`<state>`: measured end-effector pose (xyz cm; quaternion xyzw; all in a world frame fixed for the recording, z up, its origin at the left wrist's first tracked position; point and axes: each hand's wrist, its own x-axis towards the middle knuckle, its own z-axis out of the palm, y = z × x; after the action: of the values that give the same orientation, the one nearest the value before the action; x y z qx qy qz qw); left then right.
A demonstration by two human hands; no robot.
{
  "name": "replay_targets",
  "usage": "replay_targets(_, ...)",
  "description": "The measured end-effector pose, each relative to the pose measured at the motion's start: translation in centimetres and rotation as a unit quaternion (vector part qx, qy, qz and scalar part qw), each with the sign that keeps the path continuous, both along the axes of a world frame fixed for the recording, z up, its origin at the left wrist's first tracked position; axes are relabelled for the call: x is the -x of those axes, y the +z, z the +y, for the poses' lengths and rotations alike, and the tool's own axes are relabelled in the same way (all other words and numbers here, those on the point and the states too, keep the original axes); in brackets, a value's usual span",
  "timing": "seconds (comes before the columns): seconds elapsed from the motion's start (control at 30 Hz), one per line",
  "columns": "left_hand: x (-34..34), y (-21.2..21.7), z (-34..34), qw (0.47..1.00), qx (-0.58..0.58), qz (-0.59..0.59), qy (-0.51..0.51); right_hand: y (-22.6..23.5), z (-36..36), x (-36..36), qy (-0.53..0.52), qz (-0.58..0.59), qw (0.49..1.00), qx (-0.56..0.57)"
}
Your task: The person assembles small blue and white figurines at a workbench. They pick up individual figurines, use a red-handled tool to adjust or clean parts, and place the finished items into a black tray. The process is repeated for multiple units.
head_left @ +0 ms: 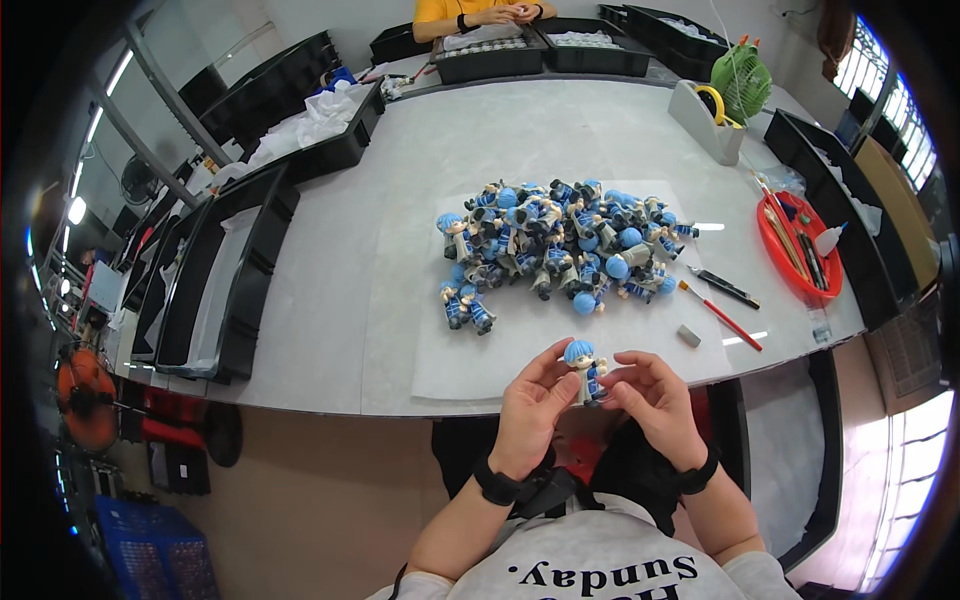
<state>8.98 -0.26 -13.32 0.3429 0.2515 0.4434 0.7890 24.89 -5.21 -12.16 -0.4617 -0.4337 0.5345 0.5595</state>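
Note:
A small toy figurine (588, 380) with light blue hair and a pale and blue outfit stands upright between my hands, just over the table's near edge. Its left side is gripped by my left hand (535, 405), with the thumb across the front and the fingers behind. My right hand (660, 410) has its curved fingers and thumb against the figurine's lower right side; some fingertips are hidden. Beyond them, a heap of similar figurines (550, 235) lies jumbled on a white sheet (420, 350).
Right of the heap lie a black pen-like tool (725, 287), a red-handled brush (722, 316) and a grey block (688, 336). A red basket (770, 245) holds tools. Black trays (262, 270) line the table's sides. A person in a yellow top (435, 15) works across the table.

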Motion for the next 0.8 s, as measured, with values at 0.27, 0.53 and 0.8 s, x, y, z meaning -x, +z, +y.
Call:
replay_targets(0.27,-0.5,-0.2,-0.1,1.000,-0.003,0.001,0.000,-0.8,-0.7,1.9,-0.008,0.040,0.999,-0.016)
replay_targets(0.53,-0.6,-0.6,0.1,1.000,0.001,-0.013,-0.005,-1.0,-0.7,2.0,-0.040,0.030,0.999,-0.011)
replay_targets(0.8,-0.9,-0.2,0.1,0.999,0.044,-0.015,-0.017,-1.2,-0.9,1.8,-0.031,0.066,0.997,0.024)
